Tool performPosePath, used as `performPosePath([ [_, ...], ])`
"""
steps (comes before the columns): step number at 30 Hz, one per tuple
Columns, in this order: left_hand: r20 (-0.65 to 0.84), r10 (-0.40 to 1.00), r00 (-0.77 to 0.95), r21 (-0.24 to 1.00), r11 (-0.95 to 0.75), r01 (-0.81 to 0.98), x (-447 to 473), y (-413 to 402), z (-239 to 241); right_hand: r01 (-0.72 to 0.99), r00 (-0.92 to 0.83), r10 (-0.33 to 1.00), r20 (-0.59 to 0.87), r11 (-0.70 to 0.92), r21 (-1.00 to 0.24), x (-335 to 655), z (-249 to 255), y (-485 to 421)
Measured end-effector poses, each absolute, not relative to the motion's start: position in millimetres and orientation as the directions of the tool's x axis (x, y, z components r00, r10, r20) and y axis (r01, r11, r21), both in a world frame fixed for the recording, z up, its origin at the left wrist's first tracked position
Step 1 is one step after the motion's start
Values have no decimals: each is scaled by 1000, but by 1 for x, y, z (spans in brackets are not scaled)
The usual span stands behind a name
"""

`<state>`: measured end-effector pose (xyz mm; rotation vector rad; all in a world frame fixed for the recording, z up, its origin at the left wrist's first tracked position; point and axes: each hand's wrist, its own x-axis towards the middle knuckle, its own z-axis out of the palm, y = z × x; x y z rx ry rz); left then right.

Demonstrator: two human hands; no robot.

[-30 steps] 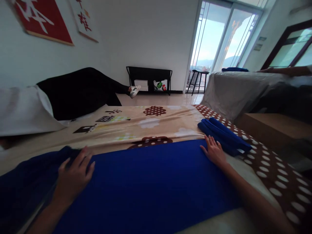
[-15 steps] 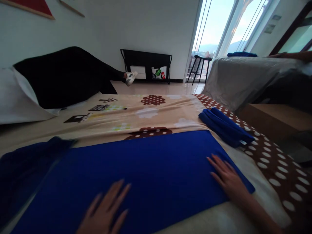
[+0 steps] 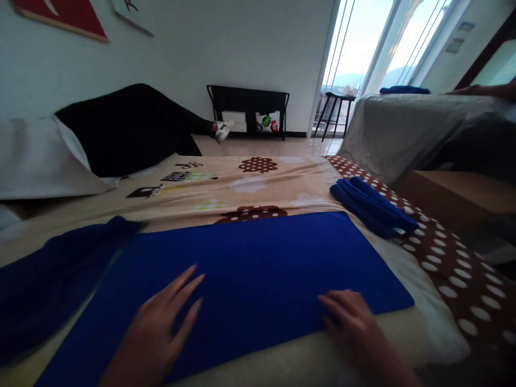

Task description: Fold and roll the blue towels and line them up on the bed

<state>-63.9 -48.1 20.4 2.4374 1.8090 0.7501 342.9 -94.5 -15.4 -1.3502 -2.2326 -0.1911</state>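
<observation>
A smooth blue cloth [image 3: 258, 269] lies flat and spread out on the patterned blanket in front of me. Over its left part, my left hand [image 3: 161, 317] is open with the fingers apart; I cannot tell whether it touches the fabric. My right hand [image 3: 350, 317] is at the cloth's near edge towards the right, slightly blurred, its fingers a little bent and apart, with nothing visible in them. A darker, crumpled blue cloth [image 3: 60, 274] lies along the left side. Past the right corner rests a folded blue cloth [image 3: 371, 207] with a small white tag.
A beige and brown blanket [image 3: 274, 188] covers the surface beneath. At the far left are a person's black-clothed leg [image 3: 137, 129] and a white chair back or cushion [image 3: 44, 156]. A plastic-covered table [image 3: 387, 129] with another blue cloth stands at right, near a person's arm [image 3: 484, 91].
My right hand has moved left and nearer to me, from the cloth's right end to its near edge, its fingers more bent. My left hand has shifted slightly left. The view has shifted a little.
</observation>
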Motion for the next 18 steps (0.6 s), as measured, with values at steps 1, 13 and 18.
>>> performPosePath([
  [1,337,908,249,327,-361,873,-49,-29,27,815,-418,753,508,558,-155,316,-13,-98],
  [13,245,957,158,332,-236,914,49,159,2,839,-331,572,751,543,-44,222,-71,-107],
  [18,239,962,134,375,-219,901,49,164,-3,822,-326,545,772,567,-53,220,-78,-103],
])
